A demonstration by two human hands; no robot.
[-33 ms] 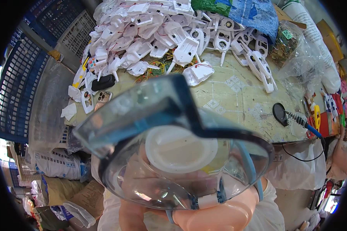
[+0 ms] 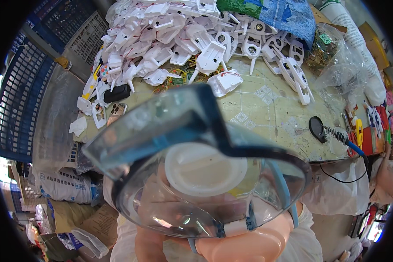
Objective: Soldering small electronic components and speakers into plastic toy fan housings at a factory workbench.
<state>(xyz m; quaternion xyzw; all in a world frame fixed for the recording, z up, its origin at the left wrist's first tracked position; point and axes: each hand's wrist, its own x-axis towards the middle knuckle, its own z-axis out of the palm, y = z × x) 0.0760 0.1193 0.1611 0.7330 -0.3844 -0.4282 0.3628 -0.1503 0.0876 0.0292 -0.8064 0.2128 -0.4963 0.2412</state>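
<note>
Clear goggles (image 2: 170, 214) with a dark blue-grey frame fill the middle of the view, close up and blurred. Through their lens shows a round white lid-like piece (image 2: 205, 169) with a raised bar across it. My left hand (image 2: 161, 201) is seen through the same lens, just below and beside the white piece, its forearm coming up from the lower edge. Glare and the lens blur its fingers, so I cannot make out whether they grip the piece. My right hand cannot be made out.
White plastic housings (image 2: 170, 39) with red wires are heaped on the table (image 2: 270, 113). Near its left edge lie a phone (image 2: 117, 111) and a black case (image 2: 117, 93). A blue-handled soldering iron (image 2: 347, 142) rests at the right; blue crates (image 2: 17, 100) stand left.
</note>
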